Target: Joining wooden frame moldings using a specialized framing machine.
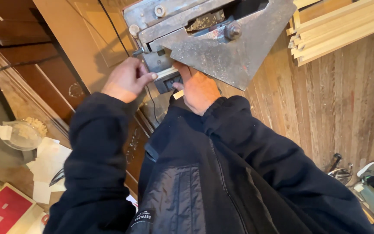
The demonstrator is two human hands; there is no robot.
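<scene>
Both hands meet at the near end of a grey metal machine [221, 47], in the far middle of the view. The left hand [126, 80] is curled narrow, thumb and fingertips pinched against the pale top edge of a small dark switch box [169, 81] that sits under the machine's body; it holds nothing else that shows. The right hand [199, 90] lies just right of the box, its thumb pressed on the box's front and its fingers folded beneath; whether it grips anything cannot be told. A thin black cable [114, 30] runs down past the left hand.

The machine has a worn triangular steel plate with a large bolt [233, 31] near its top, and sawdust lies in the slot above it. Far right, a stack of pale wooden strips [334, 30] juts in. Below the machine is a plank floor [338, 104]. To the near left are white papers [48, 167], a clear bowl [22, 135] and a red sheet [3, 210]. Dark sleeves and a dark jacket fill the near middle.
</scene>
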